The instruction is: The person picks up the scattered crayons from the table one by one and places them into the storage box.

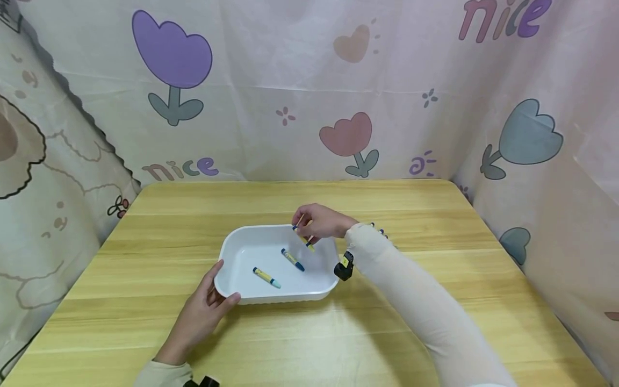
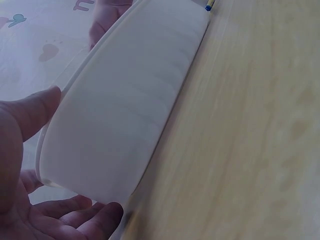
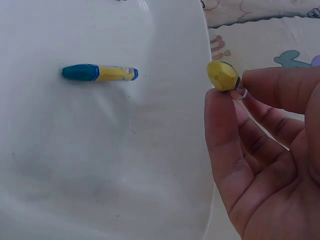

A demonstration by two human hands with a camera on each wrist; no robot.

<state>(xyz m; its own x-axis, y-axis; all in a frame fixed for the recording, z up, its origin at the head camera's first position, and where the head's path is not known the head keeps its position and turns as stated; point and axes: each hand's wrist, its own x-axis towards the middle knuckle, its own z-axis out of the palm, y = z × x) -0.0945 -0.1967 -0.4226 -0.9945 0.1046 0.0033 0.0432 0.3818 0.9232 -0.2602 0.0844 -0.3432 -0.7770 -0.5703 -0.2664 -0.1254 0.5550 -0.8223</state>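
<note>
A white plastic tray (image 1: pixel 237 244) sits on the wooden table. My left hand (image 1: pixel 198 317) grips its near left corner, thumb at the front rim and fingers around the left side. Over the tray's far right part, my right hand (image 1: pixel 325 221) pinches a yellow crayon (image 3: pixel 222 76) between thumb and fingertips, its yellow tip facing the right wrist camera. Two more crayons lie on the tray floor: a dark teal-blue one (image 1: pixel 293 260) near the middle and a mint green one (image 1: pixel 266 278) closer to the front. Both have yellow wrappers.
To the tray's right, several crayons (image 1: pixel 381 232) lie on the table (image 1: pixel 271 349), partly hidden behind the right sleeve (image 1: pixel 416 301). A printed curtain (image 1: pixel 271 64) hangs along the back and both sides of the table.
</note>
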